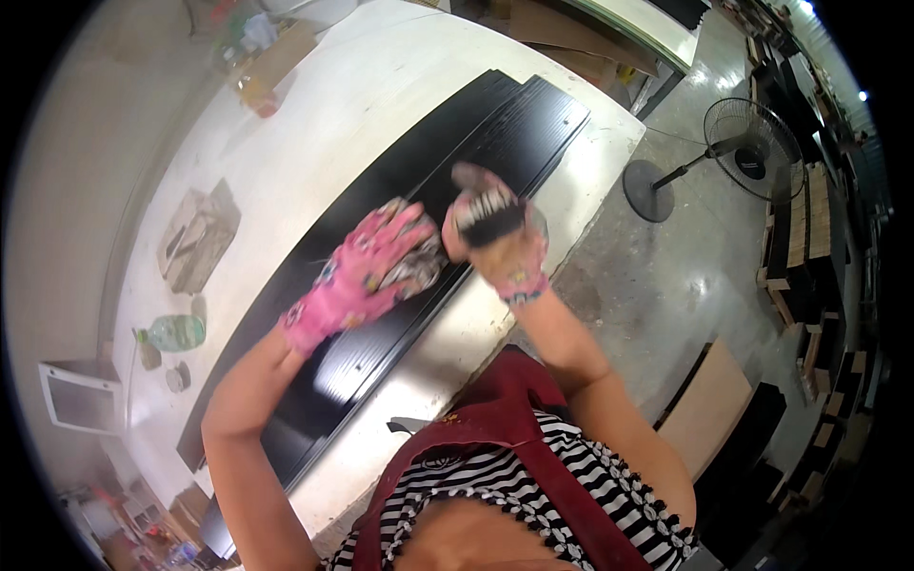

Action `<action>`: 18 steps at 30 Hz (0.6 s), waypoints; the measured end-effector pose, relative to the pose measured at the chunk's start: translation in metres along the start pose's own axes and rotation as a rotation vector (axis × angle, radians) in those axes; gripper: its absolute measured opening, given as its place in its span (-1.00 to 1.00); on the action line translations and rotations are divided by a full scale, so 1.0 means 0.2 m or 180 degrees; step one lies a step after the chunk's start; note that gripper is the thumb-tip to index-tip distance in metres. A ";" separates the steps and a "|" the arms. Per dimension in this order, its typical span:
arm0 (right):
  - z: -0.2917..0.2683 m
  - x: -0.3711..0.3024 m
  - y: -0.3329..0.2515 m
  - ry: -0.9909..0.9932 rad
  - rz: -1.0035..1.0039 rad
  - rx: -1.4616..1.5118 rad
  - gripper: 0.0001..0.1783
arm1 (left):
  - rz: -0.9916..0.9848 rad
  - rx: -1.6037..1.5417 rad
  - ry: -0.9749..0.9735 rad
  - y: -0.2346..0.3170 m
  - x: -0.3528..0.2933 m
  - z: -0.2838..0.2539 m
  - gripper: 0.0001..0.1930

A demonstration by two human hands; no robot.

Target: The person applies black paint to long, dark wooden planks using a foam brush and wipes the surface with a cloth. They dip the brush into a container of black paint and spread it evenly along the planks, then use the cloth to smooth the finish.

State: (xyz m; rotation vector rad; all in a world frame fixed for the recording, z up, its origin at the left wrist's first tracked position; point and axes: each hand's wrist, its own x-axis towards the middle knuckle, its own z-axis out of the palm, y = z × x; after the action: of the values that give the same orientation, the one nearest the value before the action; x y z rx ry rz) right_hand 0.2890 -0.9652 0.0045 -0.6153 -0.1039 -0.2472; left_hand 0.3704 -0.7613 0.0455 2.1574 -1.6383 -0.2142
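Long black boards (314,257) with a fine wood-grain face lie side by side, slanting across a white table. My left hand (357,271), in a pink patterned glove, is over the boards with its fingers bent round something grey and mottled (416,262), perhaps a crumpled rag. Just to its right is my right hand (505,247), in a soiled pink glove and blurred by motion above the boards' near edge. Across it sits a small black piece (493,225) with pale stripes along one side; its kind is unclear. The fingers look curled, but what they grip is hard to see.
On the white table (276,167) stand a wrapped block (197,243), a green plastic bottle (176,333) and an amber bottle (253,93). A pedestal fan (752,157) is on the floor at right. Stacked boards (809,228) line the far right; a board (709,400) leans nearer me.
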 end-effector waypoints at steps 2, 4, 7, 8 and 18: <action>-0.04 -0.08 -0.02 -0.0409 0.0533 -0.0216 -0.02 | 0.0270 0.0119 -0.0002 -0.07 0.29 0.03 -0.31; -0.07 -0.13 -0.04 -0.1208 0.0917 -0.0619 -0.15 | 0.0393 0.0154 -0.0043 -0.08 0.51 0.03 -0.38; 0.05 -0.07 -0.02 -0.2504 0.0076 -0.1627 -0.47 | 0.0583 0.0073 -0.0041 -0.13 0.83 0.06 -0.40; 0.08 -0.06 0.00 -0.2729 -0.0715 -0.2239 -0.57 | 0.0592 0.0027 -0.0028 -0.16 0.94 0.08 -0.39; 0.16 -0.08 -0.02 -0.2662 0.0284 -0.3213 -0.55 | 0.1138 0.0223 0.0220 -0.18 1.40 0.26 -0.52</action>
State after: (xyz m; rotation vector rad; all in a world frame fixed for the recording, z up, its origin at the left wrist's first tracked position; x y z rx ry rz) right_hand 0.2714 -0.9463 0.0307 -1.7014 -0.7864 0.0851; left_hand 0.4656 -1.0302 0.0192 1.8538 -1.9776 0.0248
